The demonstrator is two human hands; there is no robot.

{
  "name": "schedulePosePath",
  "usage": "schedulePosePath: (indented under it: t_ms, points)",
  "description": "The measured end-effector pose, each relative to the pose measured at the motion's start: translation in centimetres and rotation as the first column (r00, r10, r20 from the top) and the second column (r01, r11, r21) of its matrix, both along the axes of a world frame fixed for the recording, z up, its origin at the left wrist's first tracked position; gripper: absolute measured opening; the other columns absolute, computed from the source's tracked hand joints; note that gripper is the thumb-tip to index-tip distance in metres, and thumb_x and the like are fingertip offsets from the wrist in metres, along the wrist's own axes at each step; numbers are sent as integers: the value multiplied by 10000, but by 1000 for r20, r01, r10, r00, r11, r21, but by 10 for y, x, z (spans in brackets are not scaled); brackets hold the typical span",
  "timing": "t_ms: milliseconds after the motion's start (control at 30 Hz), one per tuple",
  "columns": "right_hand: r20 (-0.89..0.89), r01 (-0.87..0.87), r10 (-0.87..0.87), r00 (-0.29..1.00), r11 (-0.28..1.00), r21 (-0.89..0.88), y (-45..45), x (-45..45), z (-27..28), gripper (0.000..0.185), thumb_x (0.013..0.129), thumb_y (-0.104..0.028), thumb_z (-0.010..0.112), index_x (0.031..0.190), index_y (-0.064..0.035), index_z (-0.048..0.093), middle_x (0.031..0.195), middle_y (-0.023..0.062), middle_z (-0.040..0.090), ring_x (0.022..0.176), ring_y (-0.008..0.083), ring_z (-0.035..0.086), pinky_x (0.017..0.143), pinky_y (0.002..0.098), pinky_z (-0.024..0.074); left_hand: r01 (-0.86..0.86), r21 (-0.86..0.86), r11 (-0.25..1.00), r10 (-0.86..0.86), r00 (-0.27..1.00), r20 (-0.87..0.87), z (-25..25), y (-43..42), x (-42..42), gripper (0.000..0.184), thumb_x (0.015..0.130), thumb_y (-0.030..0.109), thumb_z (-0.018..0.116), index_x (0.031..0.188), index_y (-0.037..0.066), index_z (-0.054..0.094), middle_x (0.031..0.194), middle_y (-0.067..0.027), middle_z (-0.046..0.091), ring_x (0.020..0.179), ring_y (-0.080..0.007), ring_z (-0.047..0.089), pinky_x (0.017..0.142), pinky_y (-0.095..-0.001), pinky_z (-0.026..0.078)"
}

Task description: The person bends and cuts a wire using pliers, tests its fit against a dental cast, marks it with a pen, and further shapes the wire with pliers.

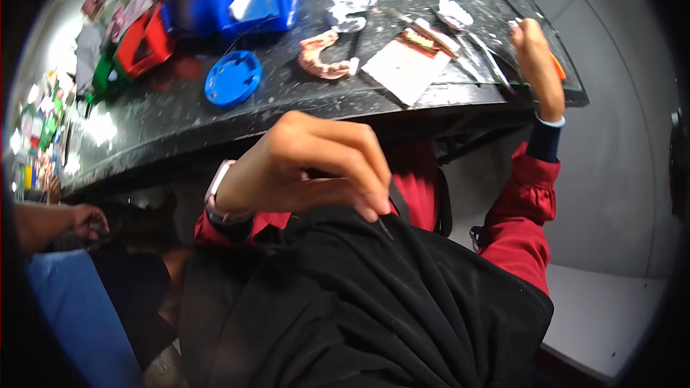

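Observation:
My left hand (316,165), with a watch at its wrist, is raised over my lap in front of the table edge. Its fingertips pinch together over the black cloth (345,294); whatever is between them is too small to make out. At the right end of the dark table (194,118), my right hand (535,61) is raised near an orange object (558,66). Its fingers look bent together, and their tips are blurred. Left of it, a pink horseshoe-shaped model (320,57) and a white tile (406,70) with a small toothed piece lie on the table.
A blue round lid (233,77), a blue bin (287,0) and a red bin (147,43) stand on the table's left half. Thin tools (492,61) and a white dental model (454,13) lie near the right end. Another person's hand (88,221) shows at left.

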State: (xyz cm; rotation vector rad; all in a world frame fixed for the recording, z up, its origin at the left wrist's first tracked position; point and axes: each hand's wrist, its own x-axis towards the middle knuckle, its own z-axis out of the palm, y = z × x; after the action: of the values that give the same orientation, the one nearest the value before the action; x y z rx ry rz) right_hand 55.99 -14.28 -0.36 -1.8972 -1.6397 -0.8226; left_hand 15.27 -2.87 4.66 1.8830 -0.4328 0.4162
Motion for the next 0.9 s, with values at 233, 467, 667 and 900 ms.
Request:
schedulePosePath:
  t_ms: [233, 467, 667, 900]
  points:
    - [-171, 32, -46, 984, 996, -81, -8, -17, 1, 220, 916, -164, 582, 851, 36, 518, 823, 171, 516, 738, 342, 518, 684, 393, 429, 42, -50, 998, -40, 999, 21, -7, -2, 7, 125, 730, 71, 762, 810, -3, 699, 794, -98, 663, 769, -209, 642, 673, -304, 531]
    - [-203, 162, -173, 964, 984, -69, -12, 4, 2, 282, 896, -207, 621, 838, 67, 584, 848, 197, 599, 732, 361, 565, 690, 402, 452, 47, -40, 998, -47, 999, 12, -4, -2, 6, 124, 719, 81, 768, 792, 6, 701, 784, -87, 669, 753, -208, 648, 650, -298, 521]
    - [-158, 215, -248, 956, 955, -203, -14, 43, -9, 331, 804, -231, 717, 732, 42, 546, 732, 204, 596, 679, 373, 569, 632, 421, 444, 78, -31, 996, -77, 997, 27, 1, -3, 4, 131, 722, 84, 767, 804, 2, 704, 791, -97, 669, 747, -214, 649, 651, -291, 524]
    - [-163, 248, -302, 939, 925, -287, -19, 57, -8, 330, 768, -196, 745, 715, 46, 527, 696, 214, 560, 640, 379, 530, 588, 417, 408, 126, -70, 990, -124, 992, 24, -2, -2, -1, 121, 739, 74, 754, 816, -7, 706, 804, -110, 666, 734, -223, 650, 639, -304, 534]
